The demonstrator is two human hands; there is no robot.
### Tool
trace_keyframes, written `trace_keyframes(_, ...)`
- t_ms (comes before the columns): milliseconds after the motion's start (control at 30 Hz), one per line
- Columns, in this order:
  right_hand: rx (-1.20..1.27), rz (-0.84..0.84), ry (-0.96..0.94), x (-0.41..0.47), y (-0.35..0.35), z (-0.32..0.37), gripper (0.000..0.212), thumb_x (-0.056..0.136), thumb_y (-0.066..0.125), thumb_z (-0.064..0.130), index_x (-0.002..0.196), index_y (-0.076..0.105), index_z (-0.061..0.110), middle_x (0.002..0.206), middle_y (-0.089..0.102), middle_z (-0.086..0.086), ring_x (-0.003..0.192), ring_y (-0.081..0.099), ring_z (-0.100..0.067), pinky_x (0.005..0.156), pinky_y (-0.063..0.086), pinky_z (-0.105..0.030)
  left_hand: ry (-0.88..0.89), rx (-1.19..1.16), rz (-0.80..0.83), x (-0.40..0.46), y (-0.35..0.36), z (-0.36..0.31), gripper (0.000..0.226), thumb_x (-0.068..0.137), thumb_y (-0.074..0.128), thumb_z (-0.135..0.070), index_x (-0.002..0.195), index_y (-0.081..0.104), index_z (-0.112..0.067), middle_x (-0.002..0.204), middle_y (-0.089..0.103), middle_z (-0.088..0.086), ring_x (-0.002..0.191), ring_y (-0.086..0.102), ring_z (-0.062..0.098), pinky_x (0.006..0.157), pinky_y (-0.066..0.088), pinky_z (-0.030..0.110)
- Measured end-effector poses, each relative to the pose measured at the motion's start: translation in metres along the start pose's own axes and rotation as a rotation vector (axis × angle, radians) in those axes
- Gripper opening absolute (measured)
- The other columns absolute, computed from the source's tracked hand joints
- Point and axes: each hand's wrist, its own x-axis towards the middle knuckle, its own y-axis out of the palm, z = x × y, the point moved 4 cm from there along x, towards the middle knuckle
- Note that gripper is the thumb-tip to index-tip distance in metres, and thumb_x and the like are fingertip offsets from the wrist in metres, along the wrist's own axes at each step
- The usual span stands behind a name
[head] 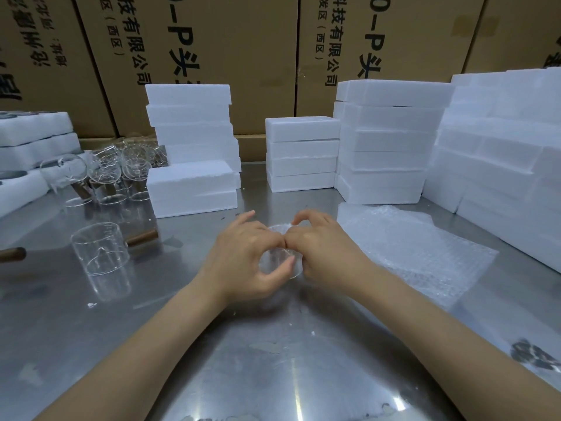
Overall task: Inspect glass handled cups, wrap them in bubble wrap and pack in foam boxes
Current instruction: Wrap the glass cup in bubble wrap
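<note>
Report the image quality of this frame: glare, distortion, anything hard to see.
Head view: wide-angle lens bends the foam box stacks and cardboard cartons outward; bright streaks of glare on the steel table near the bottom edge; the clear glass cup between the left hand and right hand is nearly invisible; the bubble wrap looks washed out.

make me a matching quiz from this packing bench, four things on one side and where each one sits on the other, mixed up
Things:
1. cup in both hands
2. bubble wrap sheets
3. lone glass cup
4. cardboard cartons

Places:
A. behind the foam box stacks
B. flat on the table, right of the hands
C. centre of the table, gripped
D. standing on the table, left of the hands

Pairs: 1-C, 2-B, 3-D, 4-A
</note>
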Motion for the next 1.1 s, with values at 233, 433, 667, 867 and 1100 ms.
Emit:
trace_keyframes(233, 0.063, -0.145, 0.027, -0.003, -0.01, 0.003, 0.033, 0.068, 0.058, -0.006, 0.091, 0.07, 0.014, 0.088, 0.069, 0.001, 0.11, 0.053, -0.026, 0.089, 0.029, -0.028, 0.044, 0.053, -0.052, -0.001, -0.001, 0.001, 0.033, 0.082, 0.051, -0.038, 0.072, 0.07, -0.014, 0.065, 0.065, -0.002, 0.069, 0.059, 0.021, 0.097, 0.042, 0.041)
trace_keyframes(433, 0.018, -0.201, 0.018, -0.003, -0.019, 0.001, 0.041, 0.061, 0.057, -0.013, 0.081, 0.076, 0.017, 0.08, 0.072, 0.003, 0.097, 0.058, -0.03, 0.081, 0.026, -0.031, 0.016, 0.046, -0.112, -0.001, -0.003, 0.008, 0.039, 0.082, 0.049, -0.039, 0.063, 0.068, -0.011, 0.063, 0.064, -0.003, 0.072, 0.056, 0.022, 0.09, 0.043, 0.043)
trace_keyframes(667, -0.06, -0.057, -0.013, 0.003, -0.003, 0.002, 0.039, 0.067, 0.05, -0.006, 0.089, 0.072, 0.018, 0.079, 0.064, 0.003, 0.113, 0.046, -0.022, 0.091, 0.02, -0.028, 0.001, 0.084, 0.043, 0.001, 0.008, 0.013, 0.053, 0.082, 0.037, -0.053, 0.068, 0.07, -0.013, 0.066, 0.065, -0.007, 0.09, 0.053, 0.016, 0.114, 0.013, 0.034)
trace_keyframes(867, 0.291, -0.355, 0.161, -0.007, -0.016, -0.009, 0.039, 0.07, 0.043, 0.0, 0.086, 0.073, 0.018, 0.085, 0.067, 0.005, 0.093, 0.051, -0.015, 0.076, 0.036, -0.025, -0.141, -0.241, -0.216, 0.001, -0.008, 0.023, 0.041, 0.087, 0.042, -0.042, 0.079, 0.066, -0.011, 0.085, 0.062, -0.004, 0.085, 0.055, 0.015, 0.083, 0.042, 0.029)
trace_keyframes(1100, 0.768, -0.343, 0.631, -0.008, -0.006, -0.055, 0.019, 0.092, 0.047, 0.022, 0.089, 0.064, 0.028, 0.097, 0.066, 0.013, 0.096, 0.056, -0.006, 0.078, 0.04, -0.016, -0.808, -0.432, -0.472, -0.009, -0.006, 0.1, 0.045, 0.097, 0.052, -0.028, 0.139, 0.042, -0.015, 0.143, 0.036, 0.002, 0.133, 0.034, 0.016, 0.106, 0.025, 0.025)
